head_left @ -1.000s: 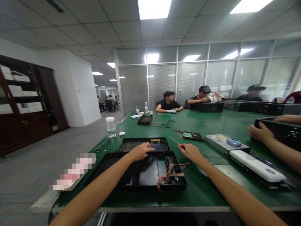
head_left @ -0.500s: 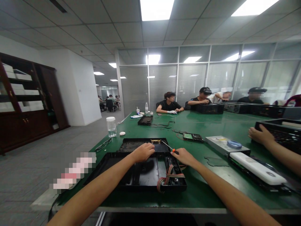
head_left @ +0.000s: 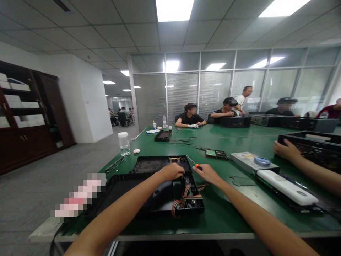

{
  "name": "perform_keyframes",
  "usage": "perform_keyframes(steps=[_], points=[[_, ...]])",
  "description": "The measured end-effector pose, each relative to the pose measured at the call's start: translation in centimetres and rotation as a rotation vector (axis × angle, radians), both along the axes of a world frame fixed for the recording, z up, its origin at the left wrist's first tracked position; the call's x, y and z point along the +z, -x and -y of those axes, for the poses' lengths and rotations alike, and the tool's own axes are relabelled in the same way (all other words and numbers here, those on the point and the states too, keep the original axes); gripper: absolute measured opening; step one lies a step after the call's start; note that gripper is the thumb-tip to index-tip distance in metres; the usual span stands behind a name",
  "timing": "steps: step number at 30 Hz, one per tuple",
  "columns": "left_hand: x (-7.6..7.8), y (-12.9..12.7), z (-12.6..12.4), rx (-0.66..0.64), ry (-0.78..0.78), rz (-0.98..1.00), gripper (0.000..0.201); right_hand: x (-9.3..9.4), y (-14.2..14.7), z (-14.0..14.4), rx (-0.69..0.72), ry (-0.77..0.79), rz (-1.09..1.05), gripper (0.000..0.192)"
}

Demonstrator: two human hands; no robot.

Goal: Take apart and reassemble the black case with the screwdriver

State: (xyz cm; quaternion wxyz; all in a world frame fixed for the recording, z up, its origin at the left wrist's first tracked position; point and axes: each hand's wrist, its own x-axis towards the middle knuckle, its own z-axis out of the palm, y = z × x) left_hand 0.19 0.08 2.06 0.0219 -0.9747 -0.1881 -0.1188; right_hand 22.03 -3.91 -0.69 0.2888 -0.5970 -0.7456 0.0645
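A hinged-looking black case (head_left: 153,197) lies spread in two parts on the green table in front of me. My left hand (head_left: 172,171) is over the seam between the parts, its fingers curled; anything between the fingertips is hidden. In my right hand (head_left: 206,173) is a screwdriver (head_left: 197,166) with an orange and black handle, its thin shaft pointing up and left by the case's far right corner. A gold-coloured piece (head_left: 174,159) sits at the back edge of the far part. Striped ribbon cable (head_left: 186,197) loops over the near part's right side.
Left of the case are glasses (head_left: 115,165), a white-capped jar (head_left: 124,145) and a small white case (head_left: 136,151). To the right lie a circuit board (head_left: 216,154), a metal drive (head_left: 246,160) and a white device (head_left: 287,187). A co-worker's hand (head_left: 287,151) grips a black chassis.
My left hand has shifted right along the case. The screwdriver's tip has moved away from the gold-coloured piece, to the right. A person in the background has straightened up.
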Motion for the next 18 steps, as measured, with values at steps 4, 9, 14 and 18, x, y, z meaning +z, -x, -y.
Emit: perform_keyframes(steps=[4,9,14,18], points=[[-1.6,-0.1,-0.1,0.0,0.073,0.068,0.02,0.0,-0.9,-0.4,-0.018,-0.001,-0.039,0.05],[-1.9,0.1,0.1,-0.028,0.098,0.122,0.022,0.1,-0.9,-0.4,-0.002,-0.002,-0.048,0.048],[-1.8,0.3,0.2,-0.021,0.093,0.123,0.021,0.0,-1.5,-0.7,0.064,-0.067,-0.138,0.024],[-1.9,0.5,-0.1,-0.02,0.087,0.141,0.021,-0.1,-2.6,-1.2,0.087,-0.045,-0.251,0.025]])
